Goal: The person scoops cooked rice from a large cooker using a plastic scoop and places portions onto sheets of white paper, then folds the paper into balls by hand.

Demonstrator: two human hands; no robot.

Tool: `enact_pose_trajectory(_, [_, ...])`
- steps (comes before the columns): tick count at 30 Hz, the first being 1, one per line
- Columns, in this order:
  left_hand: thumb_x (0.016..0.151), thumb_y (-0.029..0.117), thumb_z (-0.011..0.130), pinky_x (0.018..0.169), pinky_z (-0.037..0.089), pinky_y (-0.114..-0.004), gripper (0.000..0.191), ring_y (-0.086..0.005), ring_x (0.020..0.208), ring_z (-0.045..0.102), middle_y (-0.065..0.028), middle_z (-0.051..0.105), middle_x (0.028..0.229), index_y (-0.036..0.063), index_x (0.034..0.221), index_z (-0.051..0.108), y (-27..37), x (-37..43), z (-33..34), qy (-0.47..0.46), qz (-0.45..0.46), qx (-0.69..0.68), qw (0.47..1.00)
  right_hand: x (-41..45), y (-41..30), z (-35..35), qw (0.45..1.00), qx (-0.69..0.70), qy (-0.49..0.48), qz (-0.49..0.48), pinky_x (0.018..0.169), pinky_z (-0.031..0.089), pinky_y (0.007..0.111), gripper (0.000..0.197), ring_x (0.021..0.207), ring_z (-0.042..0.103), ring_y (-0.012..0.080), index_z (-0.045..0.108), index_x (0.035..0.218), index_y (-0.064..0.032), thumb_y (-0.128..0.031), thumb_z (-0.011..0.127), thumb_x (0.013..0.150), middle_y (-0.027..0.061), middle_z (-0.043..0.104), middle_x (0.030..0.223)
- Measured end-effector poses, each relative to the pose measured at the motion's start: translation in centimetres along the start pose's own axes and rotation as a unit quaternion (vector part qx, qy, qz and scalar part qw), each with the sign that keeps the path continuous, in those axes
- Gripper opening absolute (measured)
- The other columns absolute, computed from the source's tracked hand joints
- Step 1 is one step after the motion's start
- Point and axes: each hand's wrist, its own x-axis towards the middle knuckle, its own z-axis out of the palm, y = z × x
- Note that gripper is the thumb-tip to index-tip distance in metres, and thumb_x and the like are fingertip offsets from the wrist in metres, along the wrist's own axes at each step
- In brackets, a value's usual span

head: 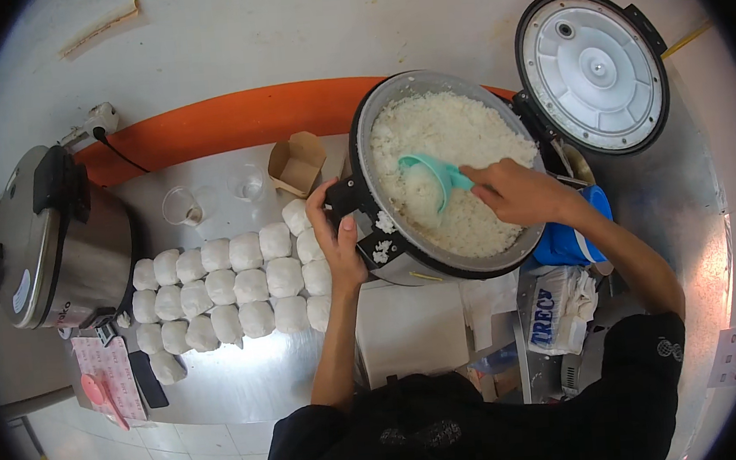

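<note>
A large rice cooker [410, 277] stands before me, its inner pot filled with cooked white rice [443, 117]. My right hand [513, 192] grips the handle of a turquoise scoop [447, 170], whose bowl is sunk partly into the rice and has rice in it. At the cooker's left side, my left hand [339, 245] is around its black side handle [344, 196], thumb apart from the fingers. Grains of rice stick to the black bracket below that handle. Left of my forearm, several white wrapped rice portions [220, 287] sit in rows on the metal table [250, 375].
The cooker's lid [595, 72] is raised at the right. A second rice cooker [77, 246] stands far left, near a pink spoon [99, 394] and a dark phone [148, 379]. Behind the portions are clear cups [181, 206] and a cardboard box [296, 163]. A blue container [590, 212] is right.
</note>
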Motion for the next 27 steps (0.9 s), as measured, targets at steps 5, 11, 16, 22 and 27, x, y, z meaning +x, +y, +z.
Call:
enact_pose_trajectory(5, [0.1,0.039,0.05,0.106,0.035,-0.036,0.057,-0.0232,0.121,0.048,-0.0143,0.048,0.132,-0.0025,0.138,0.045,0.9,0.1,0.4,0.001,-0.002,-0.027,1.0,-2.8,-1.3,2.1,0.993,0.118,-0.02,0.005,0.064,0.048,0.043,0.05,0.06,0.06,0.0377,0.044,0.147,0.0041,-0.011,0.052,0.1,0.0267,0.059,0.066])
enact_pose_trajectory(11, [0.096,0.048,0.051,0.108,0.035,-0.034,0.064,-0.0226,0.121,0.05,-0.0133,0.053,0.13,-0.0004,0.138,0.047,1.1,-0.5,1.5,0.024,-0.008,0.035,0.999,-4.5,0.0,3.5,0.995,0.086,0.021,-0.036,0.06,0.048,0.045,0.045,0.054,0.059,0.039,0.05,0.143,0.0024,-0.012,0.052,0.101,0.0249,0.06,0.064])
enact_pose_trajectory(16, [0.101,0.037,0.046,0.11,0.034,-0.038,0.055,-0.0266,0.124,0.047,-0.0172,0.05,0.133,-0.0039,0.138,0.046,1.2,-0.3,0.2,-0.005,-0.002,0.06,0.998,-4.5,1.8,3.4,0.985,0.163,-0.016,-0.052,0.055,0.044,0.039,0.049,0.047,0.052,0.028,0.044,0.15,-0.0013,-0.01,0.051,0.102,0.0185,0.054,0.057])
enact_pose_trajectory(22, [0.099,0.035,0.049,0.104,0.038,-0.036,0.053,-0.0249,0.118,0.052,-0.0158,0.054,0.131,-0.0022,0.137,0.049,1.7,-0.1,0.3,0.004,0.019,0.08,0.997,-4.7,4.7,4.8,0.966,0.254,0.045,-0.03,0.058,0.046,0.037,0.044,0.053,0.054,0.0218,0.052,0.146,-0.0028,-0.009,0.051,0.102,0.0153,0.058,0.065])
enact_pose_trajectory(27, [0.097,0.032,0.049,0.1,0.041,-0.034,0.052,-0.0209,0.113,0.055,-0.0132,0.058,0.126,-0.0014,0.137,0.05,1.4,-0.2,0.4,0.009,0.01,0.098,0.995,-6.5,6.3,4.9,0.958,0.073,0.269,-0.072,0.064,0.052,0.043,0.046,0.063,0.066,0.0341,0.053,0.145,-0.002,-0.011,0.054,0.1,0.0204,0.066,0.074])
